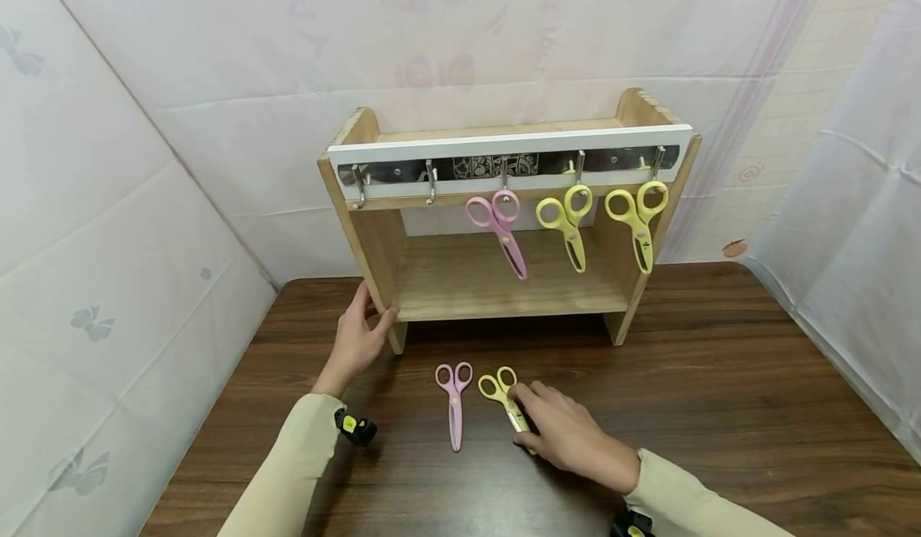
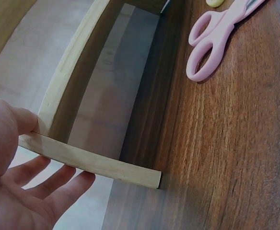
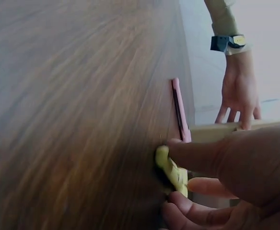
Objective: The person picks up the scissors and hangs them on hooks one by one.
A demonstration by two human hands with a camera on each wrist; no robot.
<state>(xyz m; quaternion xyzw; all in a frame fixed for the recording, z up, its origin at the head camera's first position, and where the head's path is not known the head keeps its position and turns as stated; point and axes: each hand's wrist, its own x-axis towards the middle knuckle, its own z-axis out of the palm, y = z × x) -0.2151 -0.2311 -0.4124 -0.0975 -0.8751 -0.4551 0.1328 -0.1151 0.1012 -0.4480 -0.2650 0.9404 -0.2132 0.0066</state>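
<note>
My left hand [image 1: 357, 337] grips the lower left side panel of a small wooden shelf [image 1: 504, 313], thumb on the inner side and fingers outside; the left wrist view shows this panel [image 2: 97, 163] up close. On the table my right hand [image 1: 564, 433] pinches the blades of yellow scissors [image 1: 496, 389] between thumb and fingers. Those yellow scissors [image 3: 173, 175] look slightly blurred in the right wrist view. Pink scissors [image 1: 455, 401] lie just left of them, untouched, handles toward the shelf.
From the shelf's hook rail [image 1: 496, 167] hang pink scissors [image 1: 504, 229] and two yellow pairs, one [image 1: 571, 225] beside the other [image 1: 640, 221]. Two hooks at the left, such as the end hook [image 1: 358, 185], hold nothing. A patterned white cloth [image 1: 288, 57] stands behind the brown table [image 1: 719, 377].
</note>
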